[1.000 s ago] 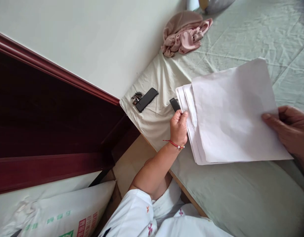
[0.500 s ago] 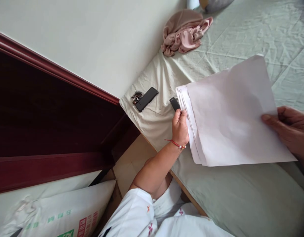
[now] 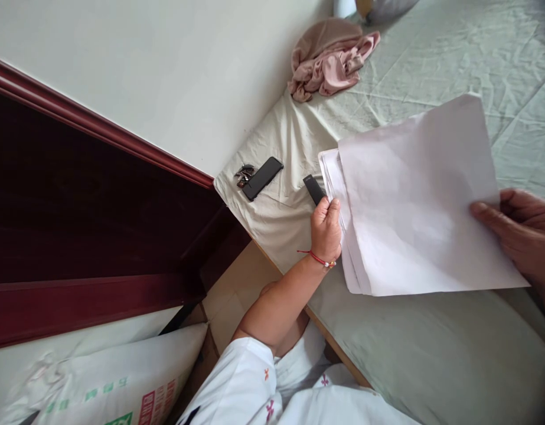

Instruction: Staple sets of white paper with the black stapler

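A stack of white paper sheets [image 3: 423, 200] is held up over the bed. My left hand [image 3: 326, 227], with a red string bracelet at the wrist, pinches the stack's left edge, where several sheet edges show offset from one another. At the opposite side my right hand [image 3: 520, 230] grips the sheets, thumb on top and the other fingers partly behind the paper. Just beyond my left hand lies a small black object [image 3: 313, 188], partly covered by the hand; its kind is unclear.
A black smartphone [image 3: 263, 178] and a bunch of keys [image 3: 244, 175] lie near the corner of the pale green bed sheet [image 3: 427, 348]. Crumpled pink cloth [image 3: 329, 65] rests by the wall. A dark red wooden panel [image 3: 90, 195] and a printed white sack [image 3: 121, 372] are at left.
The top sheet has shifted slightly right against those beneath, showing more of their left edge. My left hand has moved a little to the right. The other things stay put.
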{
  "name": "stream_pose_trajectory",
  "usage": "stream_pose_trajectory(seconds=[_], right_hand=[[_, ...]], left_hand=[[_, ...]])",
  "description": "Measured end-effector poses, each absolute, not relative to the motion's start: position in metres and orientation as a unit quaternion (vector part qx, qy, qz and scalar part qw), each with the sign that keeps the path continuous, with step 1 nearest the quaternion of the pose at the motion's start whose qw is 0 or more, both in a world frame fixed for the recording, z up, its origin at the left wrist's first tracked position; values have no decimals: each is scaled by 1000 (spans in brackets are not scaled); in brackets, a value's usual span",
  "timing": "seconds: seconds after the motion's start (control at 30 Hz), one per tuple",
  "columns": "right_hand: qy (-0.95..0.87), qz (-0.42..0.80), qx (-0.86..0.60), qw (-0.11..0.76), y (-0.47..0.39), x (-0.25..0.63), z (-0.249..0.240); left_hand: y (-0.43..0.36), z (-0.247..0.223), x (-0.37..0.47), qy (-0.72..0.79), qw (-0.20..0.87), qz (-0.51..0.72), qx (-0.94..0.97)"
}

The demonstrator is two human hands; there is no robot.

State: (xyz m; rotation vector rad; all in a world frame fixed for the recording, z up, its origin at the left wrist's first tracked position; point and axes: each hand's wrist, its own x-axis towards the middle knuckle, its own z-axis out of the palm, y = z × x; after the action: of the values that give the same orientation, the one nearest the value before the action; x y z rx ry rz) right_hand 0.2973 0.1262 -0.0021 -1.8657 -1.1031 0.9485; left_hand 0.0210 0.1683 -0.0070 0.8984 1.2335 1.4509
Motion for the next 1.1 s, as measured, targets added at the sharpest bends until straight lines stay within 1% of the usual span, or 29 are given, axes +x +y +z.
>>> stream_pose_trajectory(seconds=[0.1, 0.2, 0.33, 0.47, 0.63, 0.77, 0.83, 0.97, 1.03, 1.1], right_hand=[[-425, 378, -722, 394, 126, 298, -3], [-433, 365, -730, 382, 126, 298, -2], [-451, 343, -741, 361, 127, 298, -2], [-441, 331, -748, 369, 127, 300, -3], [-448, 334, -743, 369, 127, 302, -6], [-439, 359, -732, 378, 126, 302, -6], [-432, 377, -723, 385, 126, 301, -4], [-421, 406, -712, 389, 127, 299, -4], [-426, 395, -708, 402, 127, 297, -5], [-443, 352, -710, 419, 127, 296, -7]], left_hand=[[170, -5, 22, 512, 507, 617, 316], [170, 0, 23, 513, 528, 616, 279], [171, 3, 21, 515, 522, 615, 290], [172, -2, 18, 510, 514, 619, 304], [173, -5, 23, 554, 503, 623, 229], [171, -2, 28, 555, 519, 621, 192], [170, -1, 29, 541, 533, 615, 212], [169, -4, 27, 488, 555, 596, 314], [169, -6, 26, 483, 548, 596, 334], [170, -7, 26, 492, 542, 596, 331]])
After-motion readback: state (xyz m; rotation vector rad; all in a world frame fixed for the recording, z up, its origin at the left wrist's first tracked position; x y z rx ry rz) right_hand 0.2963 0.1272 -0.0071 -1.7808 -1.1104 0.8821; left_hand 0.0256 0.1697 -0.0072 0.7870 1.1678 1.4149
